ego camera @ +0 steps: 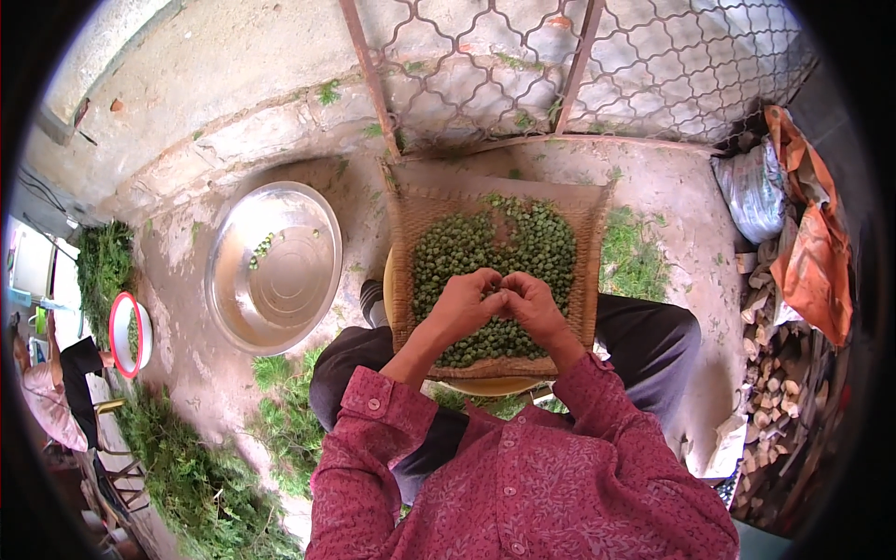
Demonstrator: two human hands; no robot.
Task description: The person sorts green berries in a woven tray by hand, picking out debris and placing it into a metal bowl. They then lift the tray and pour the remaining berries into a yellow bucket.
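A woven wicker tray [406, 280], full of small round green cones or berries [455, 245], rests over a yellow basin [490, 386] between the person's knees. Above the heap, my left hand [470, 301] and my right hand [533, 304] meet with fingertips pinched together. Something small and dark seems to sit between the fingertips, mostly hidden by them, probably one of the green pieces. A wide metal basin [287, 280] stands on the ground to the left, with a few green pieces in it.
Cut green branches [203, 483] lie at the lower left and beside the tray. Another person [52, 399] sits at the far left near a red-rimmed white basin [126, 336]. A metal lattice gate [476, 70] stands ahead. Stacked firewood [770, 406] and an orange sack [812, 259] are at right.
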